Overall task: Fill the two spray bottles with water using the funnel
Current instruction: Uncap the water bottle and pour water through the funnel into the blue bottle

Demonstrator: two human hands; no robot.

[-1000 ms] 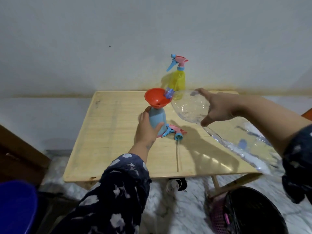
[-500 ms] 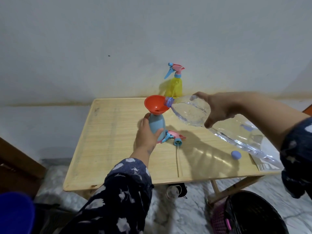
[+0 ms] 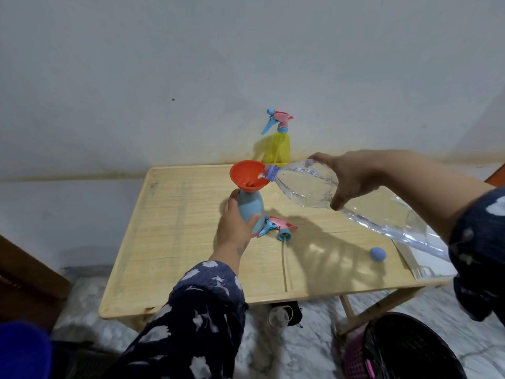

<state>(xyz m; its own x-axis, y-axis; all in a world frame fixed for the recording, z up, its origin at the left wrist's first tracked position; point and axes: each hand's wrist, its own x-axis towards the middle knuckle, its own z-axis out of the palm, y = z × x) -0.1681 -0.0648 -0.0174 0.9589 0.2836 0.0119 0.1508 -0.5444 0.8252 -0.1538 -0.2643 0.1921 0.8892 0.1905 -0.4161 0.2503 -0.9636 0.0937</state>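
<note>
A blue spray bottle [image 3: 252, 209] stands upright on the wooden table [image 3: 169, 242] with an orange funnel [image 3: 247, 175] in its neck. My left hand [image 3: 235, 228] grips the blue bottle's body. My right hand [image 3: 347, 179] holds a large clear water bottle [image 3: 306, 187] tipped sideways, its mouth at the funnel's rim, and water runs into the funnel. The blue bottle's trigger head [image 3: 278, 227] with its dip tube lies on the table beside it. A yellow spray bottle [image 3: 280, 144] with its head on stands at the table's far edge.
A small blue cap [image 3: 378, 254] lies on the table to the right. White paper [image 3: 420, 258] sits at the right edge. Below the table stand a dark basket [image 3: 410, 348], a small bottle [image 3: 277, 318] on the marble floor and a blue object [image 3: 21, 351] at lower left.
The water bottle's mouth has come to the funnel's rim and water now flows in. The view has tilted upward, so the table sits lower in the frame. My left hand stays on the blue bottle.
</note>
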